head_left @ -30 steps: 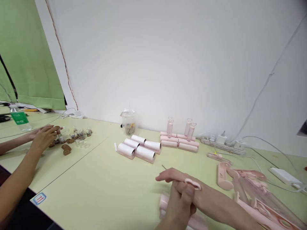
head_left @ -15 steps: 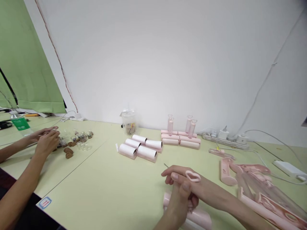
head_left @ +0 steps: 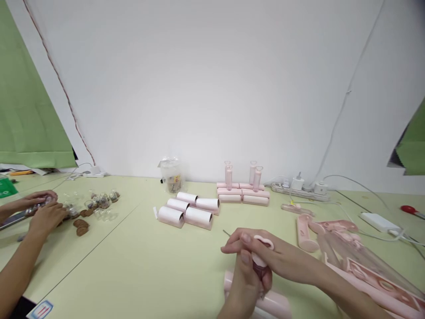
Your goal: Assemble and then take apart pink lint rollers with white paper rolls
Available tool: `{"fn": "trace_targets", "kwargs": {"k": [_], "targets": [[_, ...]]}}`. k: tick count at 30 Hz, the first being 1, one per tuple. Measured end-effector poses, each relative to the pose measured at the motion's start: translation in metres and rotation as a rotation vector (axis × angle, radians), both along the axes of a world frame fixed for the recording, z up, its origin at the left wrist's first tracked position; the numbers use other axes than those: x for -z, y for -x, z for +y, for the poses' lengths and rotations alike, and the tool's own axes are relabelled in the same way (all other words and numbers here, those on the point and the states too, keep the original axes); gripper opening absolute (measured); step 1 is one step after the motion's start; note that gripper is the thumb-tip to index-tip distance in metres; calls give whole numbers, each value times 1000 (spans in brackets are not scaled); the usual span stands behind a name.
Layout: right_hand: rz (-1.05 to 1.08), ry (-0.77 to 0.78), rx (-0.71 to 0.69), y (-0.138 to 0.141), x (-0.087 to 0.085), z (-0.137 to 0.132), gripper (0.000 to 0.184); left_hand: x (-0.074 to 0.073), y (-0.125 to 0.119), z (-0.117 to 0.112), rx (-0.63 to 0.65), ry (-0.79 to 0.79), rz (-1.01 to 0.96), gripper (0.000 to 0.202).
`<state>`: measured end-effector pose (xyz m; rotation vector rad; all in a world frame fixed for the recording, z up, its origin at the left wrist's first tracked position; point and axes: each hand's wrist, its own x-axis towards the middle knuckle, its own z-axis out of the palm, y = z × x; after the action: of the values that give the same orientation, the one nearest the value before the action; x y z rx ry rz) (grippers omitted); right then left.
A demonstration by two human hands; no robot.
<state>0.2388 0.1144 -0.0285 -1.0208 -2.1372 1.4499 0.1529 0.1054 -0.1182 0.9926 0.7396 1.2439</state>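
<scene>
above the table (head_left: 149, 266), the left hand (head_left: 245, 283) curls closed around the pink loop-topped tube (head_left: 259, 261), seemingly to steady it against the right hand (head_left: 279, 254), whose bent fingers clasp its loop end.

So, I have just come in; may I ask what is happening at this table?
The person's left hand holds a small heart-topped tube, and the right hand covers part of it, so its grip is partly hidden. Below them lies a pink cylinder. Four similar tubes stand upright farther back. At the left, another person's hands are beside small clear domes.
</scene>
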Motion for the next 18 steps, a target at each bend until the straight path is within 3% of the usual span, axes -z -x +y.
{"fn": "trace_targets", "kwargs": {"k": [8,13,18], "targets": [[-39,28,-22,-1,0,0,46,-8,2,-5,5,-48,8,79],[-27,26,-73,-1,0,0,46,-2,2,-2,23,-54,43,80],[-27,23,-89,0,-1,0,46,5,4,0,57,-179,23,75]]}}
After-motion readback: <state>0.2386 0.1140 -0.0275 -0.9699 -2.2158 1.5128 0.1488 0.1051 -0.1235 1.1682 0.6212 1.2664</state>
